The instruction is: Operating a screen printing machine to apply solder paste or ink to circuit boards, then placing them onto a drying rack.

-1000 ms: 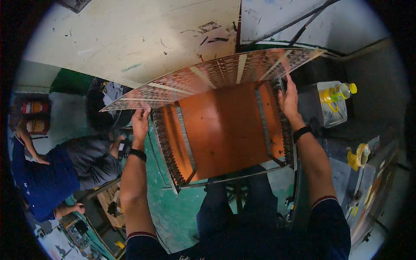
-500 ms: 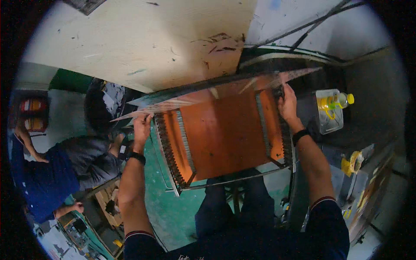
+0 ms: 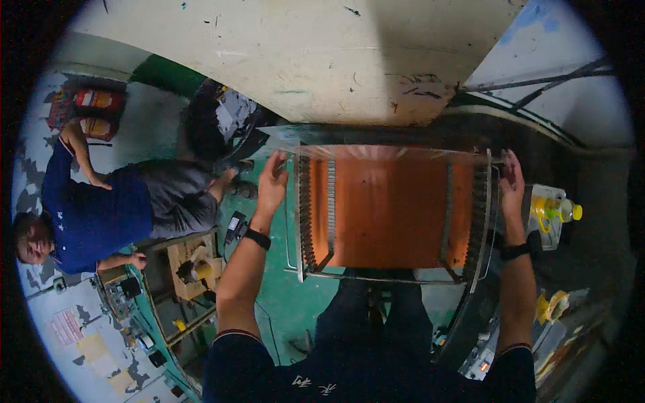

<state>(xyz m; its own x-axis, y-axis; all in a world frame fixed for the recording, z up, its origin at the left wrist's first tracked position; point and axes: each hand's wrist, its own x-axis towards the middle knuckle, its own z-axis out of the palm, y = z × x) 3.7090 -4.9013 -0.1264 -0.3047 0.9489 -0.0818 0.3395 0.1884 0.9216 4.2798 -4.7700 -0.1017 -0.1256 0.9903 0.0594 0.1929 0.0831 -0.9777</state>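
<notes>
A metal rack (image 3: 301,208) with slotted, comb-like sides stands in front of me. Between its sides shows a copper-coloured panel (image 3: 390,215). Across the rack's far part runs a thin, shiny, see-through sheet (image 3: 383,153), seen nearly edge-on. My left hand (image 3: 272,187) is closed at the sheet's left end, just outside the rack's left side. At the right end, beyond the rack's other side, my right hand (image 3: 512,185) has its fingers bent around the sheet's edge; its exact grip is partly hidden.
A pale, scuffed panel (image 3: 302,60) rises beyond the rack. At right stands a clear tray (image 3: 547,228) with a yellow-capped bottle (image 3: 570,210). Another person (image 3: 107,201) is at left, by a workbench (image 3: 134,329). A dark bin (image 3: 205,127) holds crumpled material.
The sheet and rack appear more level, and the view has shifted left. Both my hands remain at the sheet's ends, with the sheet now lower against the rack.
</notes>
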